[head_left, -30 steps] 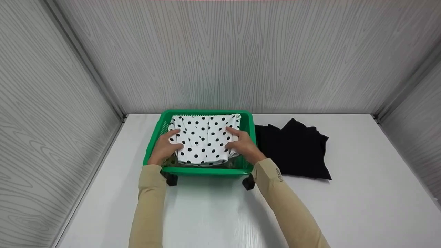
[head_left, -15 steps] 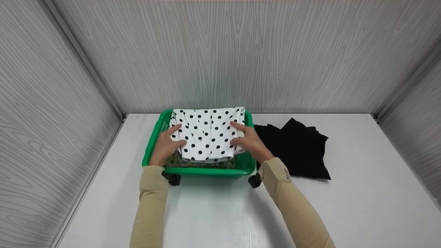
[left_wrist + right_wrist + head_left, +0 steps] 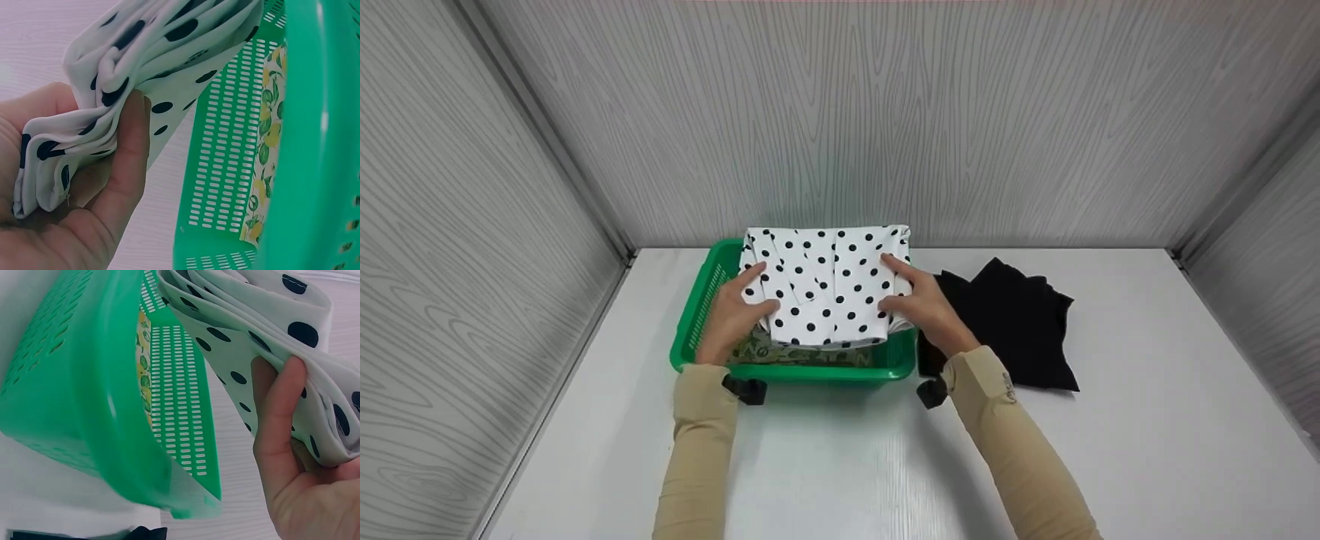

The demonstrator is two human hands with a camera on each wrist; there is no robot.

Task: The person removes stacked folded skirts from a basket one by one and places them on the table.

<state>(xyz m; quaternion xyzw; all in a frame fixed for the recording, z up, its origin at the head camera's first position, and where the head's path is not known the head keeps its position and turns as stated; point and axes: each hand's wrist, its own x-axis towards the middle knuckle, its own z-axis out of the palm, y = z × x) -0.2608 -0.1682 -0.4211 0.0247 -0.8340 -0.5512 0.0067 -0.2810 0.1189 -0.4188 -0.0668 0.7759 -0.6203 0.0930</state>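
My left hand [image 3: 735, 313] pinches the folded polka-dot cloth [image 3: 847, 289] at its 9 o'clock edge and my right hand [image 3: 926, 307] grips its 3 o'clock edge, both keeping it above the green basket [image 3: 810, 373]. Leaf-print fabric [image 3: 271, 126] lies inside; black cloth [image 3: 1012, 326] lies at the basket's 3 o'clock.

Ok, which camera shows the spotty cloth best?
The head view, because most of the spotty cloth faces it. The left wrist view shows mostly folded layers in the left hand; the right wrist view, those in the right hand.
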